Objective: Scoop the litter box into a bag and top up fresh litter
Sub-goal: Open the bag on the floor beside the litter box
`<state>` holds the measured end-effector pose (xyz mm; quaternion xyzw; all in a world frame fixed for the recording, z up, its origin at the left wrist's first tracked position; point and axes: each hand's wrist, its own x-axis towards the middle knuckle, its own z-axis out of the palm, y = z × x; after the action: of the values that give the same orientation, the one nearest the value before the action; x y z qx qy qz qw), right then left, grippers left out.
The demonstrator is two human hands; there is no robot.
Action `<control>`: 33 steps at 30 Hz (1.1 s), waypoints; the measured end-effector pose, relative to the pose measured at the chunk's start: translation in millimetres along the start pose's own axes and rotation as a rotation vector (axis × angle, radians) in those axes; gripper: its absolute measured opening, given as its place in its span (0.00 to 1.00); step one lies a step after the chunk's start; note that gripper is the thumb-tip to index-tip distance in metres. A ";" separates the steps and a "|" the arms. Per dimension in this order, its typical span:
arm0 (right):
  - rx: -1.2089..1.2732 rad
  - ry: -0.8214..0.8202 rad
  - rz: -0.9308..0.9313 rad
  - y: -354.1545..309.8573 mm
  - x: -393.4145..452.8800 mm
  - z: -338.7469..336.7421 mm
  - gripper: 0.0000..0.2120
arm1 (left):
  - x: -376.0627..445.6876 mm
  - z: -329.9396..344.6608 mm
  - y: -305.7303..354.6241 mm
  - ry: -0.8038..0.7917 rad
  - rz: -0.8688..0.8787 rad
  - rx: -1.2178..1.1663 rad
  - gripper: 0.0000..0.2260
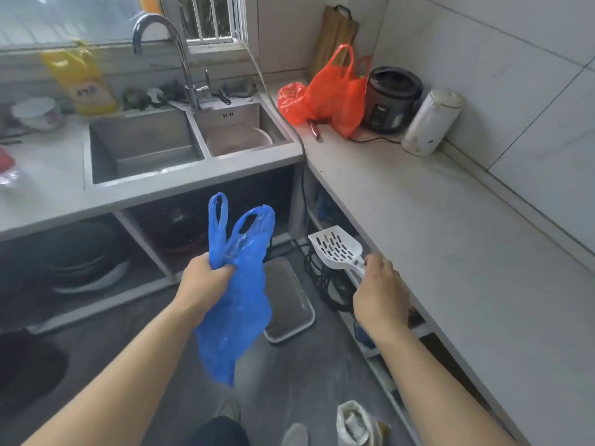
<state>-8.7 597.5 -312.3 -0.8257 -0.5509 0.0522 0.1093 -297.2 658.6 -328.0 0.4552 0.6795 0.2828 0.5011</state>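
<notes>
At the near edge, a small white sack [352, 421] stands open on the grey floor [289, 375] beside the person's feet, just to the near right. Above it, the left hand [201, 283] grips a blue plastic bag [233, 294] by its neck, fingers curled tight round the gathered plastic; the two handles stick up above the fist and the body of the bag hangs limp below it. The right hand [380, 294] holds the handle of a white slotted litter scoop [335, 249], fingers wrapped round it, with the scoop's head pointing away and to the left. Between the two hands, down on the floor, lies the litter tray [294, 329], a pale-rimmed rectangular box partly hidden behind the bag, close to the corner where the two counters meet. Black cables [325, 278] coil on the floor just right of it. Farther off, a steel double sink [193, 136] with a curved tap [170, 53] sits in the far counter, and a yellow bottle [80, 82] stands to its left. On the right counter [450, 239], in the far corner, are orange bags [331, 91], a dark rice cooker [391, 99] and a white kettle [433, 122].
</notes>
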 end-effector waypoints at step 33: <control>0.049 -0.586 0.148 -78.6 -27.2 248.2 0.15 | 51.6 -60.6 -204.1 0.249 -0.326 -0.109 0.09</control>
<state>-141.2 632.0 -535.4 -0.8106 -0.4958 0.3092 -0.0385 -426.8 622.7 -500.9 0.2731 0.7844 0.2886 0.4763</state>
